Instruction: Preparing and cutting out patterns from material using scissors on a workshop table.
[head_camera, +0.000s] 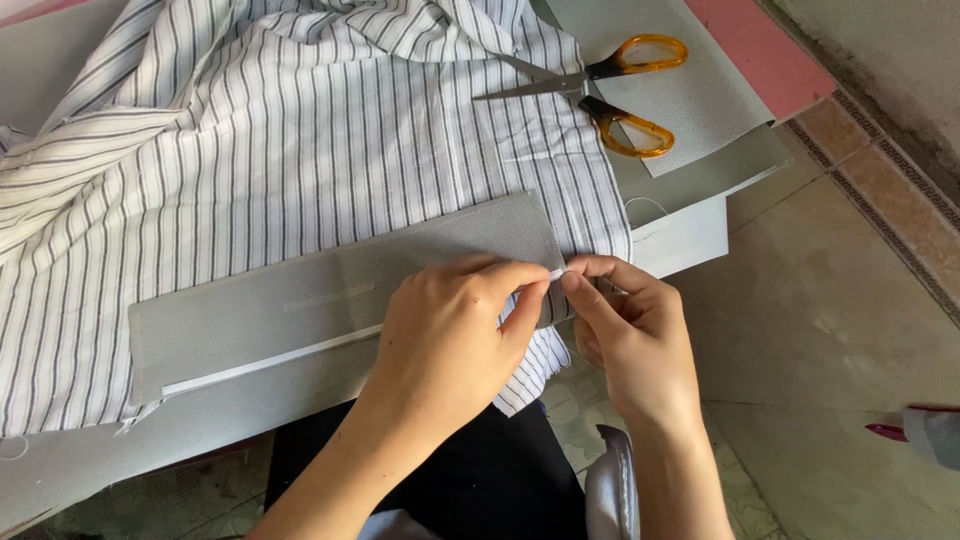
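Right at the table's near edge, both hands are pinching the same spot: a thin white strip at the right end of a long grey mesh-textured panel, and the fingertips of the two hands meet there, almost touching each other. The left hand comes in over the panel's lower right corner, thumb and forefinger nipped shut on that white bit; the right hand closes on it from the other side, its remaining fingers curled underneath the fabric edge. The grey panel lies flat and slightly slanted across a white shirt cloth with dark stripes, which spreads over most of the grey table and bunches into folds towards the far left; a corner of it hangs off the table edge just below the hands. A pale line runs along the panel's lower edge. Further back, to the right, a pair of scissors with orange handles lies open, blades pointing left onto the striped cloth, handles resting on another grey mesh sheet. A pink board sits under that sheet at the far right corner. Beyond the table, beige floor tiles, and a small reddish object at the right edge, too cut off to identify
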